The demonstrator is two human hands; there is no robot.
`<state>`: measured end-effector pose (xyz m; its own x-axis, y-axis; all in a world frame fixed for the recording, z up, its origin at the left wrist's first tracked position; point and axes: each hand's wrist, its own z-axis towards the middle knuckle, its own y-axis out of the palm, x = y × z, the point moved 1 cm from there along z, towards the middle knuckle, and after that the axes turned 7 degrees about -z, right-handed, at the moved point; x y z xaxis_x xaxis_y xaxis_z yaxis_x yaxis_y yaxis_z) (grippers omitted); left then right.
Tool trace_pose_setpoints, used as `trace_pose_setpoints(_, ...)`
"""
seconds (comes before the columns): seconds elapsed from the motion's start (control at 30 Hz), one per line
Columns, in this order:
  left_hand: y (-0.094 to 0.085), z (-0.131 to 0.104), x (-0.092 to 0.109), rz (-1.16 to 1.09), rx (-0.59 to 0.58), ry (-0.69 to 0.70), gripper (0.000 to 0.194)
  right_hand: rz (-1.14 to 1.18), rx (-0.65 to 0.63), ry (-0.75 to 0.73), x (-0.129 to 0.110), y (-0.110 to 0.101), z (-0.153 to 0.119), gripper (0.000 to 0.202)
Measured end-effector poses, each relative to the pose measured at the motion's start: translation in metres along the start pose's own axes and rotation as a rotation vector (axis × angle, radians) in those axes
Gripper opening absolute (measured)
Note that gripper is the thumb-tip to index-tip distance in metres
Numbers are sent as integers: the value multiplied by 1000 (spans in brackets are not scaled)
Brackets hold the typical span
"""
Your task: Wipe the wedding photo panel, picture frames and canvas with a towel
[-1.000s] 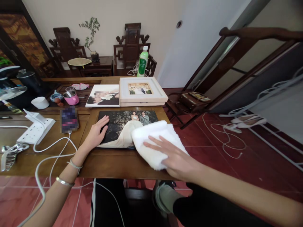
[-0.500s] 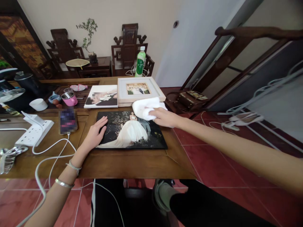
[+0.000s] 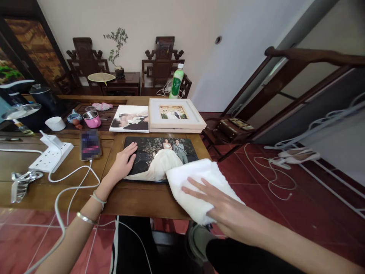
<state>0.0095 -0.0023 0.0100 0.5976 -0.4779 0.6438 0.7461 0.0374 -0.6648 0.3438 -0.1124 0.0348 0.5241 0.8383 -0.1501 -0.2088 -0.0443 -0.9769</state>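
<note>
1. A wooden surface point(image 3: 145, 198) spans the scene, cluttered at left.
2. A photo point(image 3: 142, 156) of a couple lies flat near the surface's front edge.
3. A white cloth point(image 3: 194, 205) covers the photo's near right corner.
4. The right hand point(image 3: 218, 201) spreads its fingers over the cloth; whether its grip clasps it cannot be told.
5. The left hand point(image 3: 124, 161), grip open, rests on the photo's left edge.

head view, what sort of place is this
Probably a sitting room in a home: a carved wooden chair, a small potted tree and a white-framed picture point that way.
</note>
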Motion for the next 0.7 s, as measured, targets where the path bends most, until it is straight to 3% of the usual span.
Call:
trace_pose_setpoints(0.13, 0, -1, -2, 13, -7, 12, 41, -16, -10, 16, 12, -2, 17, 35)
trace_pose_setpoints(0.33, 0, -2, -3, 35, -35, -26, 41, -106, -97, 245, 84, -21, 82, 35)
trace_pose_setpoints(0.43, 0, -2, -3, 38, -38, -36, 41, -169, -130, 318, 108, -26, 108, 35)
trace_pose_setpoints(0.53, 1, -2, -4, 45, -36, -34, 42, -168, -120, 326, 104, -25, 116, 35)
trace_pose_setpoints(0.7, 0, -1, -5, 48, -33, -17, 42, -159, -112, 288, 51, -17, 95, 44)
